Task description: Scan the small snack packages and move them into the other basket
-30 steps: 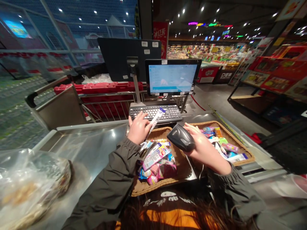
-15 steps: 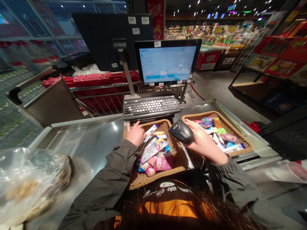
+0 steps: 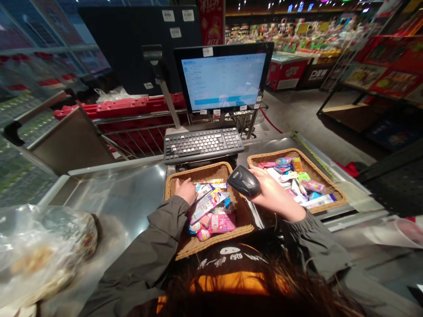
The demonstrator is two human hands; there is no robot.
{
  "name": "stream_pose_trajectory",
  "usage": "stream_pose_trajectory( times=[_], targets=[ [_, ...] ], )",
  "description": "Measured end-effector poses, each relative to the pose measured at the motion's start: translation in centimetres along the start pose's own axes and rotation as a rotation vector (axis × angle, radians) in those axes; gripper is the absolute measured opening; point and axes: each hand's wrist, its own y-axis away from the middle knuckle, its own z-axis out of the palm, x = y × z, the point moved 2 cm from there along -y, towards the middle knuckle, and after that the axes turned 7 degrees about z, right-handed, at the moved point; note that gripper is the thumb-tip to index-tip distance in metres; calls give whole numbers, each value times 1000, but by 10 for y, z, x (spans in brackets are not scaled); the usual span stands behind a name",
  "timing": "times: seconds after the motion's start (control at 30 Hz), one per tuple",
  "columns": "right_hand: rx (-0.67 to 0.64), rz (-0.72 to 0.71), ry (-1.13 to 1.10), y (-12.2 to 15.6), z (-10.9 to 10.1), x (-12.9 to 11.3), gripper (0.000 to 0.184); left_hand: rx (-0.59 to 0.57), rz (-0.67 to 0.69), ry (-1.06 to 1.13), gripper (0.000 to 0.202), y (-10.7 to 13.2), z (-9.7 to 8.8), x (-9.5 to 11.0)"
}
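Note:
My right hand grips a black barcode scanner, held between two wicker baskets. My left hand rests in the left basket, its fingers curled on a long white and blue packet lying among several small colourful packets. The right basket holds more small packets and tubes. Both baskets sit on a steel checkout counter. Dark sleeves cover both my arms.
A keyboard stands just behind the baskets, under a lit screen and a dark customer display. A clear bag of goods lies at the counter's near left. Red carts and shop shelves lie beyond.
My left hand came down from the keyboard with the white and blue packet and lowered it into the left basket. The scanner stayed in my right hand. My view tilted downward.

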Motion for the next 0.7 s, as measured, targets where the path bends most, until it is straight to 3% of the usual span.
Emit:
stream_pose_trajectory(
  times=[0.13, 0.27, 0.4, 0.5, 0.7],
  targets=[
    [-39, -29, 17, 2, 1, 0, 39, -48, -12, -36, 18, -1, -9, 7],
    [-43, 7, -17, 8, -4, 5, 45, -71, 53, -64, 18, -9, -38, 32],
    [-8, 75, -17, 20, -19, 16, 46, -28, 181, -41, 26, -28, -70, 76],
    [49, 123, -4, 33, -38, 31, 42, 19, 316, -22, 27, -47, -83, 114],
    [290, 291, 55, 73, -87, 81, 62, 16, 601, 5, 28, -95, -74, 195]
  ],
)
